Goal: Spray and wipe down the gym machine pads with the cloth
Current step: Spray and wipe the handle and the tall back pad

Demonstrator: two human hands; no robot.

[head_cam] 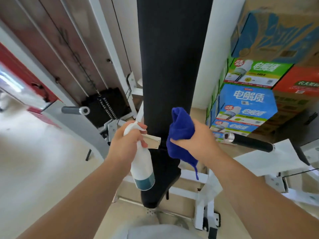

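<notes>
The right hand (196, 140) has its fingers (177, 141) closed on a bunched blue cloth (181, 135), soft and napped, one corner hanging loose below the fist. The cloth sits at the lower end of the back pad (174, 57), touching or just short of its right edge; which, I cannot tell. That pad is the landmark: a long, matte black slab whose long axis runs straight up and away from the hands, so the wipe will likely have to travel upward along it. The left hand (124, 144), just left of the pad's lower end, is wrapped round the neck of a smooth white spray bottle (142, 163) with a teal band at its base, one finger on the trigger and the nozzle apparently aimed toward the pad. Below the back pad, between the forearms, lies the black seat pad (160, 190). The right hand is the nearer to the pad's face.
</notes>
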